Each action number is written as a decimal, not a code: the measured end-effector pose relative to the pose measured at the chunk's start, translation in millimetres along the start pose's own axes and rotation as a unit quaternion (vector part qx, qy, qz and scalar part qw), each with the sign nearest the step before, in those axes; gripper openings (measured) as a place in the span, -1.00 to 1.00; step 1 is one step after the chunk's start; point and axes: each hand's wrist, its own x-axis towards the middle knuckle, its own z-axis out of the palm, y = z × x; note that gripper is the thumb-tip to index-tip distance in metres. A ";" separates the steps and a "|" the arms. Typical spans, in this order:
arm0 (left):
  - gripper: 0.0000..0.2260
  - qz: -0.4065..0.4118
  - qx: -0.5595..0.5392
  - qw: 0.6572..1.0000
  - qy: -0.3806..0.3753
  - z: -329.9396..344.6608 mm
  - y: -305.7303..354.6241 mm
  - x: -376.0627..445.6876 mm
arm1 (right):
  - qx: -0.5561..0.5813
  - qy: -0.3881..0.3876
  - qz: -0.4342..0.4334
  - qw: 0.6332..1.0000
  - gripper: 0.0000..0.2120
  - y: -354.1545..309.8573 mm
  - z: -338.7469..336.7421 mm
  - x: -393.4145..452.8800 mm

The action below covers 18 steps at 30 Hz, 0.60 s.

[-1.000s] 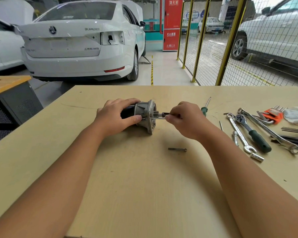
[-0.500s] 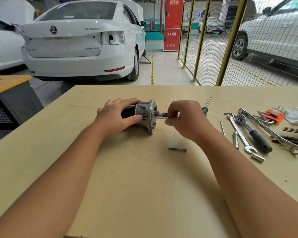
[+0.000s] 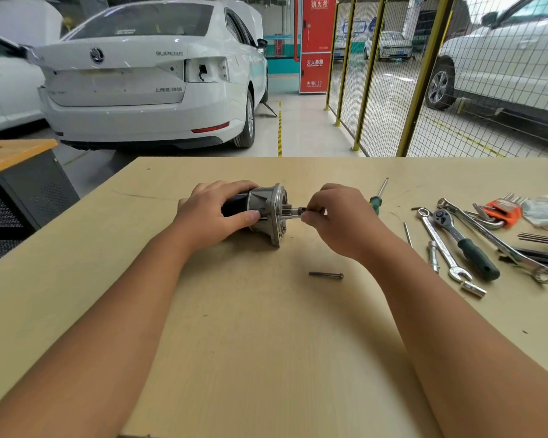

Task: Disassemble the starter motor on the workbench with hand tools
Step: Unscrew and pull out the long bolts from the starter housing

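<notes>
The starter motor (image 3: 268,207) lies on its side in the middle of the wooden workbench (image 3: 266,343), its grey flanged end facing right. My left hand (image 3: 215,213) grips its dark body from the left, thumb on the grey housing. My right hand (image 3: 339,216) pinches a long thin bolt (image 3: 293,214) that sticks out of the flange to the right. A second loose bolt (image 3: 326,275) lies on the bench in front of the motor.
Tools lie at the right: a green-handled screwdriver (image 3: 377,197), a ratchet (image 3: 465,241), combination wrenches (image 3: 440,245), a socket (image 3: 473,289), an orange hex key set (image 3: 500,210). A white car (image 3: 146,77) and a yellow mesh fence (image 3: 424,74) stand beyond the bench.
My right hand has shifted a little at the bolt, fingers working it at the flange. The motor and my left hand stay in place.
</notes>
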 end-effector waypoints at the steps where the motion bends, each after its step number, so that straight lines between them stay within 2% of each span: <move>1: -0.47 0.001 -0.001 1.000 0.000 0.0 0.0 0.1 | -0.020 0.007 0.002 1.000 -0.85 -0.5 -1.0 -0.9; 3: -0.45 0.002 -0.003 1.000 -0.001 -0.2 -0.3 0.3 | -0.031 0.017 0.003 0.999 -0.88 -1.2 -2.6 -2.1; 10: -0.44 0.025 -0.014 0.999 -0.019 -2.7 -4.0 2.4 | 0.051 0.004 -0.019 0.999 -0.95 3.5 0.3 -2.3; 15: -0.59 0.020 0.002 1.000 -0.009 -1.5 -3.5 2.9 | 0.075 0.022 -0.034 0.996 -1.00 7.5 1.0 -1.2; 18: -0.61 0.011 0.012 1.000 -0.008 0.0 -4.1 2.4 | 0.068 0.009 -0.040 0.997 -0.97 12.8 0.0 -0.4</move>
